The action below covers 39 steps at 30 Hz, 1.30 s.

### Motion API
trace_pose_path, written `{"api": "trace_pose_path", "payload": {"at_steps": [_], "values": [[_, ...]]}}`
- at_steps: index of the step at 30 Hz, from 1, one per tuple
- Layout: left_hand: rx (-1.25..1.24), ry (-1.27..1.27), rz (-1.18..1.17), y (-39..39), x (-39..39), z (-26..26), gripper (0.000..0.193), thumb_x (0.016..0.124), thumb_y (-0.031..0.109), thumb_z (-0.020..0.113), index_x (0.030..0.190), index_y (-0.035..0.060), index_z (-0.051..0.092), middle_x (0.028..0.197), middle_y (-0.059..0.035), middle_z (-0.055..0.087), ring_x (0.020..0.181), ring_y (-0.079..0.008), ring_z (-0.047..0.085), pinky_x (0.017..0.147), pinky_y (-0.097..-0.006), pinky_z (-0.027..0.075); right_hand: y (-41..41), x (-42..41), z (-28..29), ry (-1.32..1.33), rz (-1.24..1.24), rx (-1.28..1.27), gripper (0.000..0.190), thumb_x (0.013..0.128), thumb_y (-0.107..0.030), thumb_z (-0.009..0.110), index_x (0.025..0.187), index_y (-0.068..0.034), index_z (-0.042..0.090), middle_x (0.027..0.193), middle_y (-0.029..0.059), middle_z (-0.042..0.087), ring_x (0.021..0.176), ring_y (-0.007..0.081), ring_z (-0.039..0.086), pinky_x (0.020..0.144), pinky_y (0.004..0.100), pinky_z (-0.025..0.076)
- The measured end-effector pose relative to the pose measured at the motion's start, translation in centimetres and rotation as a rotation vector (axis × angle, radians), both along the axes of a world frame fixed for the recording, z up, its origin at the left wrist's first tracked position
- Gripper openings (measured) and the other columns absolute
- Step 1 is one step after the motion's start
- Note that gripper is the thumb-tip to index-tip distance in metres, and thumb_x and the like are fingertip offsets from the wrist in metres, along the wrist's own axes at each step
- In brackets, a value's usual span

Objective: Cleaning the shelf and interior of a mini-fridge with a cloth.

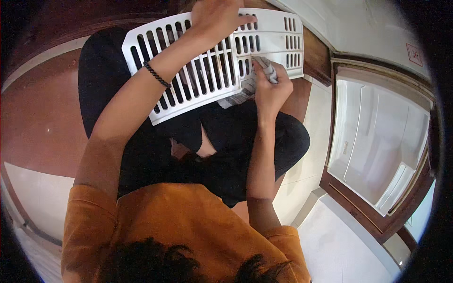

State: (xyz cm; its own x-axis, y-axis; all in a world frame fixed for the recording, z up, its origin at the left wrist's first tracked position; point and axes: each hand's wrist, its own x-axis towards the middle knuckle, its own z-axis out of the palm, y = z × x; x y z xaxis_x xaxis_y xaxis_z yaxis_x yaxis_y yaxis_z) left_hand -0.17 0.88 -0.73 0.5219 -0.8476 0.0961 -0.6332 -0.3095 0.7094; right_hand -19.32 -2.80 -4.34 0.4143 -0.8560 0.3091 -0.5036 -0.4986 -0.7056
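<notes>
A white slotted plastic shelf [198, 79] lies tilted across my lap, over black-clad legs. My left hand [217, 19] grips its far edge, thumb spread over the slots; the other fingers are partly hidden. A black beaded bracelet [156, 75] circles that wrist. Bunched in my right hand [274, 85] is a grey-and-white cloth [244, 93], pressed to the shelf near the small slots right of centre. Part of this cloth hangs below the shelf's near edge. Brownish marks show on some of the shelf's bars.
To the right stands a dark-framed panel with a white moulded liner [382, 138], apparently a refrigerator door. A white surface [371, 28] bearing a small red-edged label is at upper right. Reddish-brown flooring [46, 116] and pale tiles [39, 198] lie left.
</notes>
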Motion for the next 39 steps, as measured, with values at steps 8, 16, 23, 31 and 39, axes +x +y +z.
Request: {"api": "trace_pose_path", "payload": {"at_steps": [8,16,23,31,39], "values": [[-0.095,-0.079,0.023,-0.5,0.4,-1.8,0.035,0.079,0.031,0.068,0.08,-0.0031,0.061,0.073,-0.0188,0.063,0.071,-0.0295,0.064,0.062,-0.0392,0.049,-0.8,-0.7,2.7,-0.425,-0.119,0.39,0.018,0.078,-0.004,0.071,0.091,0.008,0.066,0.081,0.0088,0.067,0.07,0.0116,0.059,0.066,0.0236,0.047],[-0.121,-0.084,0.04,-0.3,0.4,-1.3,0.034,0.079,0.031,0.068,0.08,-0.0028,0.061,0.074,-0.0186,0.064,0.071,-0.0302,0.064,0.062,-0.0396,0.049,-2.3,-1.1,1.0,0.023,0.15,-0.143,0.02,0.076,-0.001,0.066,0.096,0.001,0.066,0.089,0.0149,0.067,0.084,0.0254,0.065,0.08,0.032,0.048],[-0.12,-0.106,0.026,-0.2,0.2,-1.9,0.034,0.079,0.031,0.068,0.077,-0.0025,0.061,0.074,-0.018,0.063,0.07,-0.0298,0.063,0.063,-0.0399,0.048,-1.2,-0.7,1.7,0.224,0.211,-0.049,0.02,0.074,-0.006,0.068,0.091,0.004,0.066,0.091,0.0193,0.065,0.083,0.0328,0.065,0.077,0.0358,0.049],[-0.025,-0.047,0.012,-0.6,0.2,-1.7,0.035,0.079,0.032,0.068,0.079,-0.0027,0.062,0.074,-0.0179,0.064,0.071,-0.0295,0.064,0.063,-0.0398,0.047,-1.0,-0.3,1.5,0.308,0.129,-0.068,0.022,0.077,-0.011,0.068,0.09,0.006,0.065,0.088,0.022,0.063,0.083,0.0402,0.061,0.075,0.0396,0.048],[0.027,-0.03,0.005,-0.6,0.2,-1.1,0.036,0.079,0.032,0.069,0.078,-0.0028,0.064,0.073,-0.0184,0.064,0.068,-0.029,0.064,0.061,-0.0393,0.048,-1.1,0.0,0.6,0.202,0.167,-0.264,0.014,0.069,-0.003,0.067,0.081,0.004,0.063,0.083,0.0187,0.062,0.081,0.0384,0.061,0.075,0.0423,0.049]]}}
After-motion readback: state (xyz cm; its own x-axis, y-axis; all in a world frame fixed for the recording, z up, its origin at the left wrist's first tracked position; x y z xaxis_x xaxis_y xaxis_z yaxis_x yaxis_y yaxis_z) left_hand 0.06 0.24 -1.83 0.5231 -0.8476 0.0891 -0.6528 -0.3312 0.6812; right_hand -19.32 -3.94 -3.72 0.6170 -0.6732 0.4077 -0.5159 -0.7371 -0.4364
